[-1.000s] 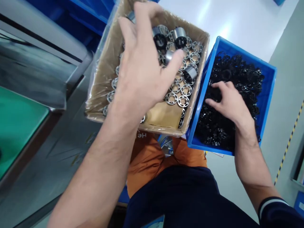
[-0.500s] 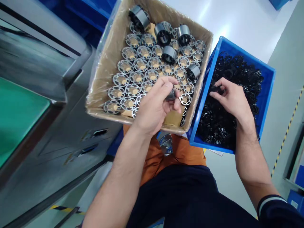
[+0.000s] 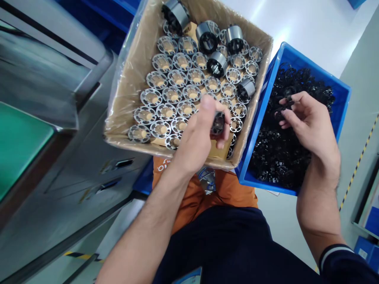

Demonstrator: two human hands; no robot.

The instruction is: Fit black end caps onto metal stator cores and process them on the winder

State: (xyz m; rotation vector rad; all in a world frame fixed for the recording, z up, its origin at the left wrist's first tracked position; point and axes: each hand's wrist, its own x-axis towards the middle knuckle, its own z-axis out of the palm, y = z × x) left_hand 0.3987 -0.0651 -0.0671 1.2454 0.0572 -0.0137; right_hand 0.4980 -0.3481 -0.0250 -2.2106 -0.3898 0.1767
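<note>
My left hand [image 3: 198,132] is closed around a metal cylinder [image 3: 218,123] with a dark end, above the front right part of a plastic-lined cardboard box [image 3: 130,67]. Rows of slotted metal rings stand in that box, and several cylinders with black ends lie on top of them, one of them [image 3: 245,90] near the right wall. Over the blue bin [image 3: 340,114], my right hand [image 3: 308,120] pinches a small black part [image 3: 286,103] between thumb and fingers. Many black parts [image 3: 275,154] are heaped in the bin beneath it.
Grey metal machinery [image 3: 79,157] with a green surface [image 3: 23,142] stands at the left. The blue bin is close beside the box's right wall. A white surface [image 3: 308,23] lies behind both. A shelf with blue containers [image 3: 367,248] is at the far right.
My left hand has turned, so the cylinder's dark end now shows. My right hand has shifted right with its fingers around a black part. The box and bin appear slightly shifted in view.
</note>
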